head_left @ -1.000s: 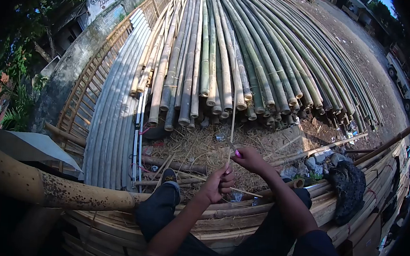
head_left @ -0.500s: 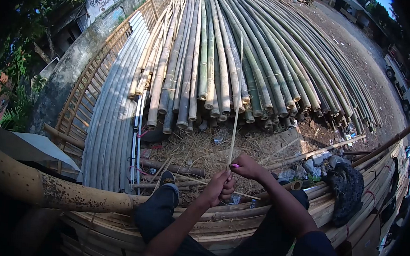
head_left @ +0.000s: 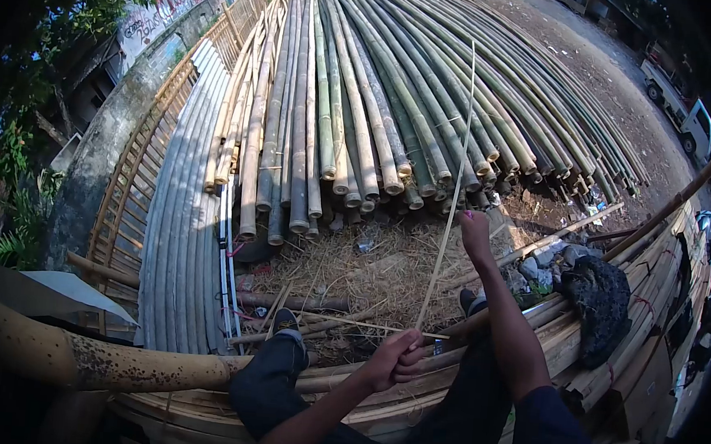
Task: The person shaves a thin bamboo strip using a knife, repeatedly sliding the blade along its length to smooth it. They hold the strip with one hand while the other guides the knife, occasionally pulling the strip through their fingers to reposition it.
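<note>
A long thin bamboo strip point(head_left: 443, 243) slants upward from low centre, its far tip in front of the bamboo pile. My left hand point(head_left: 396, 360) is closed around its lower end, above my lap. Further up the strip, my right hand point(head_left: 475, 235) is closed at it, with a small pink item showing between the fingers. Whether that hand grips the strip or only the pink item against it is hard to tell.
Many long bamboo poles point(head_left: 348, 151) lie stacked ahead. Corrugated sheets point(head_left: 175, 234) and a bamboo fence point(head_left: 130, 206) run along the left. A thick spotted pole point(head_left: 131, 368) crosses at lower left. Split bamboo and a dark cloth point(head_left: 597, 309) lie at right; a truck point(head_left: 677, 100) stands beyond.
My right hand has moved up and right along the strip, away from my left hand. My left hand is slightly lower and further right. The strip now leans right, and the view has shifted.
</note>
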Demonstrator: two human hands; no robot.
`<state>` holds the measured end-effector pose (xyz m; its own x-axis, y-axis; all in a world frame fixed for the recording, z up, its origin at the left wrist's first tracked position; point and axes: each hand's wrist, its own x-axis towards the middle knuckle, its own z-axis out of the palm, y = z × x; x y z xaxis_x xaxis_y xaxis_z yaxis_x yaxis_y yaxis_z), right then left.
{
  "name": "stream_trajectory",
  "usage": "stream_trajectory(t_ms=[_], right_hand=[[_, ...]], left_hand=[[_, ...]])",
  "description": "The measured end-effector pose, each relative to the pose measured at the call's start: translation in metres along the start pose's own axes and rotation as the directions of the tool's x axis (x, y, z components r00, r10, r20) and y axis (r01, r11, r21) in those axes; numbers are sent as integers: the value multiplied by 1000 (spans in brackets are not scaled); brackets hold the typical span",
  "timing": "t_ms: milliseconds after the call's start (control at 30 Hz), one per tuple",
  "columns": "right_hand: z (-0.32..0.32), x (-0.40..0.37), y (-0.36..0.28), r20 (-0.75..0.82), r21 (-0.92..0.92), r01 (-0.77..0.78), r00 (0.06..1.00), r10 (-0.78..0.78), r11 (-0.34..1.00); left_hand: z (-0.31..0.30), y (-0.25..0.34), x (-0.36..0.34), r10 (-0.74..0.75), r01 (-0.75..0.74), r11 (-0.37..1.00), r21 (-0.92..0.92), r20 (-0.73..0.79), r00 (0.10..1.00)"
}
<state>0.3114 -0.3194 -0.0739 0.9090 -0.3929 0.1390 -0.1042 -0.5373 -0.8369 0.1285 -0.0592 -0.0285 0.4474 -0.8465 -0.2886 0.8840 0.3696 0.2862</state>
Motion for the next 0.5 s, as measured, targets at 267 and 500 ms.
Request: stream_trajectory(t_ms=[267, 500], right_hand=[[31, -49, -58, 623, -9, 398, 720, -306, 917], [60, -90, -64, 784, 195, 498, 439, -440, 845]], left_hand=[[-23, 51, 0, 177, -172, 984, 43, -186, 967], [-28, 46, 5, 266, -215, 956, 199, -284, 921]])
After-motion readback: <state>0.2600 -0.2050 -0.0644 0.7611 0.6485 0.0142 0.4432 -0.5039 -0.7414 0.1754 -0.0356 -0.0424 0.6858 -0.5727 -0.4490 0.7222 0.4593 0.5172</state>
